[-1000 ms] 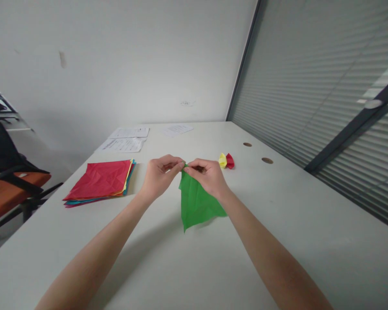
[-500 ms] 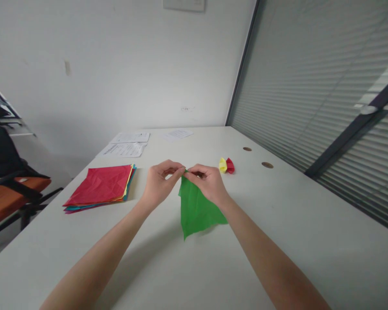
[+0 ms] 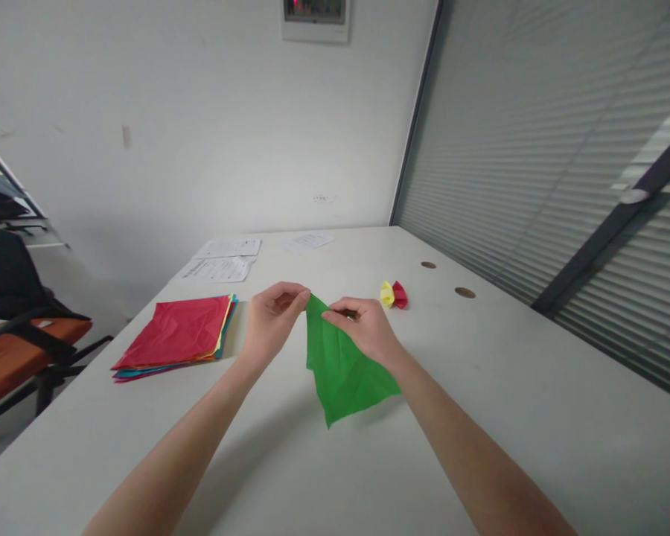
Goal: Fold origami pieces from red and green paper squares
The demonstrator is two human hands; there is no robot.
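A thin green sheet (image 3: 346,372), which looks like tissue paper, hangs above the table between my hands. My left hand (image 3: 273,316) pinches its upper left corner between thumb and fingertips. A short way along the top edge, my right hand (image 3: 365,324) pinches it too, with the other fingers curled. The sheet slants down to a point near the tabletop. Beyond my right hand lies a small yellow and red folded paper piece (image 3: 394,295), shaped like a bow. To the left of my hands rests a stack of coloured sheets (image 3: 176,331), red on top.
Printed papers (image 3: 223,260) lie at the back left of the white table (image 3: 268,461). Two round holes (image 3: 465,292) sit near its right edge, beside a glass partition with blinds (image 3: 536,186). An orange and black chair (image 3: 27,342) stands at the left.
My hands, close together before, have drawn apart along the green sheet's top edge, so more of that edge shows. The camera view has tilted up slightly.
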